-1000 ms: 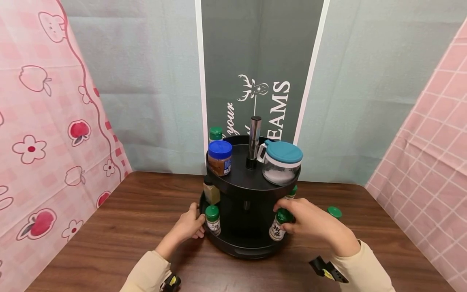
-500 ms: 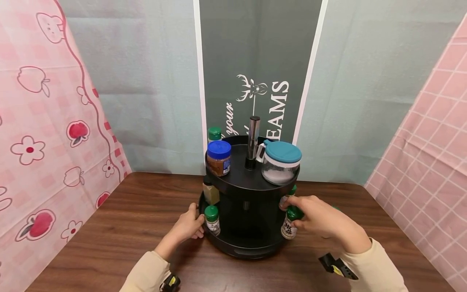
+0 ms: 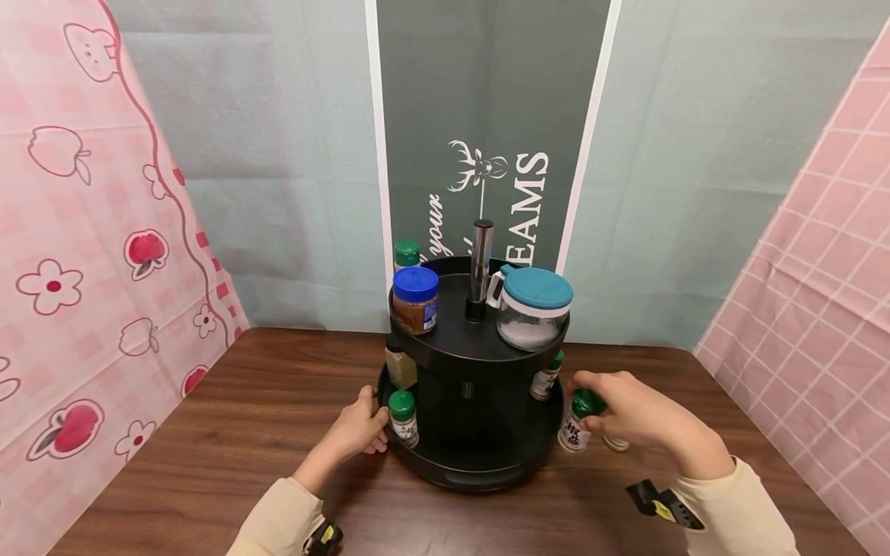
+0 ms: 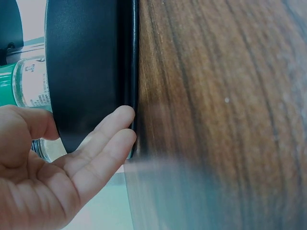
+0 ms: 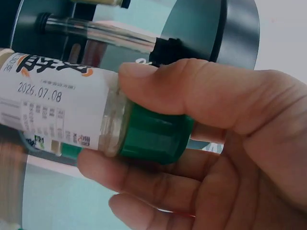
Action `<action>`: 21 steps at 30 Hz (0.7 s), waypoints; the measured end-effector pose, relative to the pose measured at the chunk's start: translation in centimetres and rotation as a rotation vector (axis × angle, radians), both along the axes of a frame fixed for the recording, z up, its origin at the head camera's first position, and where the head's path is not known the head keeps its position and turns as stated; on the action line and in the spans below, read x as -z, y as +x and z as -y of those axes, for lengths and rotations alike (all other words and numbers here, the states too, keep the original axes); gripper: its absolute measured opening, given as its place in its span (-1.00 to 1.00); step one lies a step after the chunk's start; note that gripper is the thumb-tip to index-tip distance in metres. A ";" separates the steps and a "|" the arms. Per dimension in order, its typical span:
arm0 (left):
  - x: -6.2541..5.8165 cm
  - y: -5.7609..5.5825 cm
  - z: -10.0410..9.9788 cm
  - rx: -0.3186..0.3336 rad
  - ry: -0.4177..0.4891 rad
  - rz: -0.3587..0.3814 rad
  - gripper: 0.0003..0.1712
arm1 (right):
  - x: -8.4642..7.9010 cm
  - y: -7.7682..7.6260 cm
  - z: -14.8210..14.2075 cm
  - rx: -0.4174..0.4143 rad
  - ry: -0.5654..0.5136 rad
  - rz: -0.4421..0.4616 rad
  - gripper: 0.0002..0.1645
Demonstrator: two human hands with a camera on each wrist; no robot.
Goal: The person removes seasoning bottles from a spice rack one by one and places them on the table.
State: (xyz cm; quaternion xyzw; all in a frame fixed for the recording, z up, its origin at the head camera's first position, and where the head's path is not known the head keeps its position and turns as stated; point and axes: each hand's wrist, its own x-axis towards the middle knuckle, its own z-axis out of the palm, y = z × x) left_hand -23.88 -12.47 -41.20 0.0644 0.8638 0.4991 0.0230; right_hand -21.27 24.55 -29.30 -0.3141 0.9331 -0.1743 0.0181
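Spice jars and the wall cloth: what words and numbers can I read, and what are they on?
"your": white, on the dark grey panel.
"EAMS": white, same panel; more writing beside the metal pole is mostly hidden.
"2026.07.08": on the printed jar in the right hand.
Too unclear to read surely: the big characters and tiny print on that jar, plus labels on the blue-lidded jar and the other green-capped jars.

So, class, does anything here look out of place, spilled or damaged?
Nothing looks spilled or damaged. One container, mostly hidden behind the right hand, looks out of place on the table while other containers stand on the black rack. A green-capped shaker is off it too, but held by that hand.
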 end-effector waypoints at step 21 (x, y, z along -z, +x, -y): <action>0.1 -0.2 0.1 -0.003 -0.006 0.001 -0.56 | 2.4 0.0 -3.2 0.068 0.030 0.047 -0.64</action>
